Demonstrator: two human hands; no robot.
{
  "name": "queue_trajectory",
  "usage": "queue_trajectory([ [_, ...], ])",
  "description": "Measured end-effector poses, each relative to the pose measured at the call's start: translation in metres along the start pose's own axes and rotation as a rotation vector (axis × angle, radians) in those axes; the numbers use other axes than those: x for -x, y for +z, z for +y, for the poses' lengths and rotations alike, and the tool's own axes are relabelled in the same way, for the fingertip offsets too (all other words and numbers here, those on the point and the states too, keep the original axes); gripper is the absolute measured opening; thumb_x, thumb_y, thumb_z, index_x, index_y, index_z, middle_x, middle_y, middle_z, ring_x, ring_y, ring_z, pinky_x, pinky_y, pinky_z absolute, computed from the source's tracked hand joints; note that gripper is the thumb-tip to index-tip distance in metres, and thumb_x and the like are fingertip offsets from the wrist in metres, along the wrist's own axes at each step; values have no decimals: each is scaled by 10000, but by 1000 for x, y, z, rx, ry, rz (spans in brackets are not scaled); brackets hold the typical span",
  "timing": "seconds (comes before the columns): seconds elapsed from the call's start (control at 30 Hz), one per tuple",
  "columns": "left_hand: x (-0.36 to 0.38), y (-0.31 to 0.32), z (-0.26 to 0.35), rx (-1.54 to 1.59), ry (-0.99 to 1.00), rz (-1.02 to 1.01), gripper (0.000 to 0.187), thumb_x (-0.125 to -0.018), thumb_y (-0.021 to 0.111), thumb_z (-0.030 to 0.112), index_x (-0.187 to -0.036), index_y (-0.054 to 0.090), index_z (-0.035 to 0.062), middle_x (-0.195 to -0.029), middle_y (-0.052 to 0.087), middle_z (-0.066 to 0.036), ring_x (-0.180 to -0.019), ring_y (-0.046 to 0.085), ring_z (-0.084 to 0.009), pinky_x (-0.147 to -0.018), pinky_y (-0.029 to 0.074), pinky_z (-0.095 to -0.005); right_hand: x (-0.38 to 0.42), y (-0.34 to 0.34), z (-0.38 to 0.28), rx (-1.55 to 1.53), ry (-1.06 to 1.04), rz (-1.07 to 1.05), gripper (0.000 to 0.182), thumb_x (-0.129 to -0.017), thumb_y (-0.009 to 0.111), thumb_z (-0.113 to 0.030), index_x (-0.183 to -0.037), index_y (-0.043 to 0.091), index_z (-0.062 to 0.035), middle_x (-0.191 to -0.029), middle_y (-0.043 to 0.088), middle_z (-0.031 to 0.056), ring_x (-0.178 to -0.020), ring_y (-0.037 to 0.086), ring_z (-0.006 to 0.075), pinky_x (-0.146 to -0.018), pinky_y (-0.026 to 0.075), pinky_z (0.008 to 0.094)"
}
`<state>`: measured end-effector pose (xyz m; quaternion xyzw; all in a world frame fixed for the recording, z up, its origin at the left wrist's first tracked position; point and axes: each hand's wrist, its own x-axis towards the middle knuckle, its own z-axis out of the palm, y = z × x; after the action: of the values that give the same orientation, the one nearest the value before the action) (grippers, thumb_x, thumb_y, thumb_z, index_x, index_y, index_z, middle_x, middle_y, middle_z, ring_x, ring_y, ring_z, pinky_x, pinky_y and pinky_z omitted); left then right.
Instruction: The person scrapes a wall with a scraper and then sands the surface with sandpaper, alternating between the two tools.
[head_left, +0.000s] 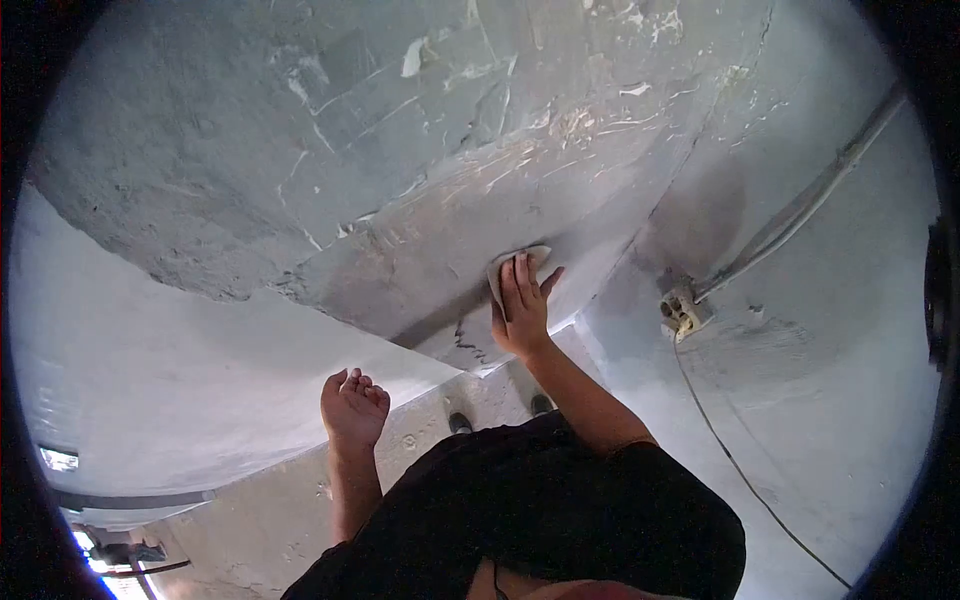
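My right hand (523, 305) presses a light, flat pad (541, 254) against the lower part of a grey plastered wall (420, 250). Its fingers lie over the pad, and part of the pad is hidden beneath them. Dark smudges and a short jagged dark mark show on the wall beside this hand. My left hand (355, 408) is raised in front of the white lower wall surface (250, 370), its fingers loosely curled with nothing visible in them; it touches nothing.
On the right wall, an electrical box (685, 312) has a thick cable (790, 228) running up and a thin wire (730, 455) hanging down. My shoes (460, 423) stand on the dusty floor (250, 520). Dark objects (130, 552) lie at the lower left.
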<state>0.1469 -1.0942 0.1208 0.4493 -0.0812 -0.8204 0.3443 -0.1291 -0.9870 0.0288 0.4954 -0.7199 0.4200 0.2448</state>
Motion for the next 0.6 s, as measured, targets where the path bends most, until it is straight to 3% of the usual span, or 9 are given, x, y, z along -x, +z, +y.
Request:
queue_trajectory([
  [0.2,1,8,-8,18,-14,-2,186,-870,544,245,-848,563,61,-716,561,-43,-639,542,-178,-638,490,-297,-8,0,8,8,-16,69,713,-764,593,-188,-1424,369,-36,-1511,294,178,-1384,310,392,-1013,-36,772],
  [0.37,13,13,-22,30,-3,-46,167,-862,538,246,-846,546,79,-726,531,-22,-642,520,-169,-642,478,-291,9,-7,29,28,-33,-65,745,-744,618,-199,-1432,367,-62,-1508,310,163,-1365,340,389,-1019,-19,773],
  [0.6,30,0,-49,94,121,14,188,-874,535,246,-834,556,63,-700,554,-30,-637,542,-165,-639,480,-289,3,-17,44,-61,-58,-53,731,-732,635,-197,-1413,399,-74,-1488,346,154,-1354,369,354,-1008,19,787],
])
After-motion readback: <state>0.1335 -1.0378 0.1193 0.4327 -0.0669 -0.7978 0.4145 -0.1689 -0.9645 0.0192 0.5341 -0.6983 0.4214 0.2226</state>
